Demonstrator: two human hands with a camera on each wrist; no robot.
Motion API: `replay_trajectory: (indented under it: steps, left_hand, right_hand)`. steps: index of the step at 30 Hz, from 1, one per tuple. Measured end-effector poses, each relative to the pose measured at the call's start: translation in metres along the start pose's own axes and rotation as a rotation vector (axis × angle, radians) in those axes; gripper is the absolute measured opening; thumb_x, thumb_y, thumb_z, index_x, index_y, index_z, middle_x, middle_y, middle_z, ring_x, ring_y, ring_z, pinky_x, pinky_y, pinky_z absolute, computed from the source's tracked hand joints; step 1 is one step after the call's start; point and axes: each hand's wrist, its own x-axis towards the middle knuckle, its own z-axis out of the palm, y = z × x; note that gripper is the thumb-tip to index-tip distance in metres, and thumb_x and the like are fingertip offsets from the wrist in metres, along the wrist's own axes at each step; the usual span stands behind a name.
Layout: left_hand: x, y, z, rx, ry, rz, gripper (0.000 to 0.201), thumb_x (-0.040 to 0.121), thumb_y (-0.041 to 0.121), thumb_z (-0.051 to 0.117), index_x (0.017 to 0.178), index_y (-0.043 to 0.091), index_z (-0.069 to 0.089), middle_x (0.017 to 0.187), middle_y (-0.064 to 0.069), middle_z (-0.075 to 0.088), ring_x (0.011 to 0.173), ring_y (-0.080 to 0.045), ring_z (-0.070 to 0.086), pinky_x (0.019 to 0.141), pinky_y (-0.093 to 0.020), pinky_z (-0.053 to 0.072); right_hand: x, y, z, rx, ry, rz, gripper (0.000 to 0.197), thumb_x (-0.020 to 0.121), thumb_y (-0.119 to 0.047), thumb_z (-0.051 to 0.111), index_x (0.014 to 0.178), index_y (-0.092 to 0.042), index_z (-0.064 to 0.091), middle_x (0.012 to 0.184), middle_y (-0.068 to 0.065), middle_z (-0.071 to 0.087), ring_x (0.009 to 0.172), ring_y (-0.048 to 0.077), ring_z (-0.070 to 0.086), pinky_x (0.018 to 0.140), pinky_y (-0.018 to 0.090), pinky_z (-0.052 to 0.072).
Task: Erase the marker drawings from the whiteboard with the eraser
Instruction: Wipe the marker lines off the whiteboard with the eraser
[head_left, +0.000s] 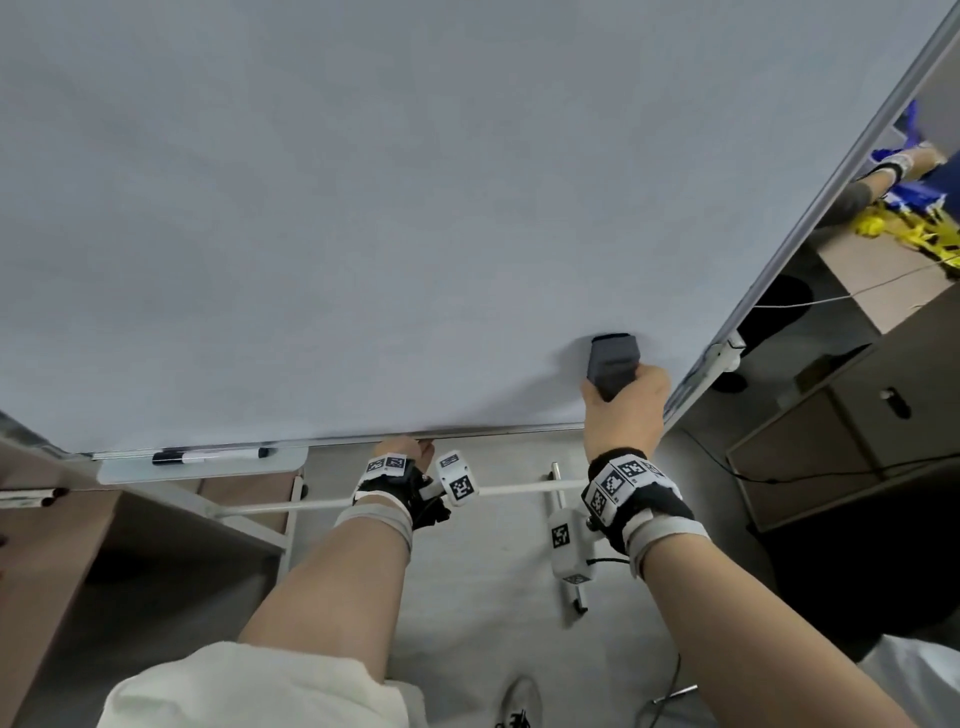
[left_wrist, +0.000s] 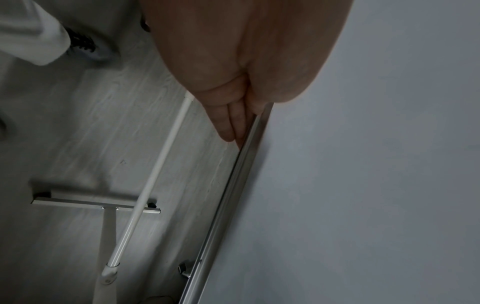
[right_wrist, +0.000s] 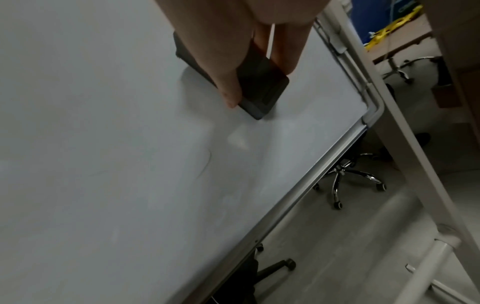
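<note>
The whiteboard (head_left: 363, 208) fills most of the head view and shows no clear drawing. In the right wrist view only faint grey smears (right_wrist: 205, 164) show on the board (right_wrist: 103, 164). My right hand (head_left: 623, 387) grips a dark grey eraser (head_left: 612, 364) and holds it flat against the board near its lower right corner. Thumb and fingers clasp the eraser (right_wrist: 259, 88) from both sides. My left hand (head_left: 410, 447) holds the board's bottom aluminium rail (left_wrist: 233, 195), with its fingers (left_wrist: 231, 125) lying along the rail's underside.
A tray (head_left: 119, 473) with a black-capped marker (head_left: 213, 456) hangs at the board's lower left. The stand's white crossbar (head_left: 519, 489) runs below the board. Desks stand at the left (head_left: 52, 545) and right (head_left: 831, 426). Chair bases (right_wrist: 348, 179) sit behind. Another person's hand (head_left: 883, 176) shows at the far right.
</note>
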Motion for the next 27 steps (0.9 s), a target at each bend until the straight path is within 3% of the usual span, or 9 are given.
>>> replay_trajectory:
  steps: [7,11,12,15,17,19,20,24,27]
  left_hand:
    - [-0.010,0.003,-0.018,-0.213,-0.078,-0.103,0.040,0.105,0.028,0.040,0.144,0.017,0.045,0.140,-0.005,0.055,0.127,-0.025,0.053,0.099,-0.028,0.044]
    - [-0.024,0.008,-0.031,-1.323,-0.203,-0.332,0.033,0.108,0.005,0.026,0.088,0.007,0.053,0.093,-0.007,0.064,0.085,-0.020,0.058,0.069,-0.023,0.042]
    - [-0.028,0.005,-0.034,-1.435,-0.171,-0.361,0.034,0.109,0.006,0.026,0.090,0.006,0.053,0.094,-0.007,0.067,0.093,-0.022,0.059,0.077,-0.024,0.044]
    - [-0.027,-0.021,-0.039,-1.640,-0.186,-0.374,0.035,0.109,0.011,0.026,0.122,-0.001,0.056,0.136,-0.013,0.054,0.128,-0.027,0.053,0.105,-0.034,0.041]
    - [-0.025,-0.051,-0.049,-1.656,-0.167,-0.428,0.033,0.109,0.011,0.028,0.120,-0.004,0.055,0.135,-0.020,0.055,0.096,-0.030,0.067,0.082,-0.034,0.053]
    - [-0.024,-0.088,-0.058,-1.598,-0.150,-0.530,0.023,0.107,0.010,0.033,0.106,-0.004,0.052,0.108,-0.023,0.063,0.060,-0.028,0.067,0.055,-0.032,0.054]
    - [-0.027,-0.106,-0.064,-1.566,-0.178,-0.568,0.022,0.105,0.012,0.036,0.098,-0.003,0.050,0.097,-0.021,0.064,0.058,-0.028,0.067,0.054,-0.032,0.054]
    - [-0.038,-0.171,-0.076,-1.470,-0.301,-0.621,0.039,0.094,0.029,0.054,0.120,0.002,0.046,0.124,-0.014,0.059,0.117,-0.034,0.062,0.101,-0.043,0.049]
    - [-0.044,-0.204,-0.093,-1.578,-0.162,-0.613,0.027,0.094,0.024,0.055,0.113,0.007,0.044,0.119,-0.011,0.056,0.114,-0.031,0.062,0.082,-0.038,0.050]
  right_hand:
    - [-0.024,-0.019,0.026,0.018,-0.213,0.023,0.057,0.073,-0.039,0.086,0.106,-0.013,0.048,0.110,0.005,0.057,0.088,0.029,0.063,0.078,0.041,0.056]
    - [-0.055,-0.045,0.052,-0.060,-0.348,-0.089,0.059,0.073,-0.040,0.087,0.105,-0.011,0.048,0.109,0.005,0.052,0.088,0.030,0.060,0.080,0.043,0.054]
    - [-0.063,-0.051,0.058,-0.074,-0.367,-0.117,0.060,0.072,-0.041,0.087,0.105,-0.010,0.047,0.109,0.006,0.052,0.089,0.031,0.059,0.080,0.044,0.053]
    - [-0.086,-0.070,0.076,-0.097,-0.380,-0.160,0.062,0.071,-0.041,0.088,0.105,-0.009,0.048,0.109,0.008,0.054,0.090,0.033,0.061,0.080,0.045,0.053]
    - [-0.102,-0.086,0.087,-0.098,-0.373,-0.161,0.062,0.071,-0.041,0.088,0.105,-0.009,0.048,0.109,0.007,0.054,0.090,0.033,0.061,0.079,0.045,0.053]
    - [-0.116,-0.102,0.096,-0.089,-0.352,-0.154,0.061,0.071,-0.042,0.087,0.105,-0.010,0.048,0.110,0.007,0.053,0.089,0.033,0.061,0.077,0.044,0.054]
    - [-0.124,-0.109,0.100,-0.082,-0.339,-0.151,0.061,0.071,-0.042,0.087,0.105,-0.011,0.047,0.110,0.006,0.053,0.088,0.033,0.062,0.076,0.043,0.054]
    - [-0.153,-0.140,0.118,-0.058,-0.311,-0.164,0.059,0.072,-0.041,0.086,0.105,-0.011,0.047,0.111,0.005,0.052,0.085,0.032,0.062,0.071,0.038,0.050]
    - [-0.176,-0.161,0.134,-0.044,-0.300,-0.204,0.059,0.072,-0.042,0.085,0.105,-0.011,0.046,0.112,0.004,0.051,0.082,0.031,0.061,0.069,0.038,0.051]
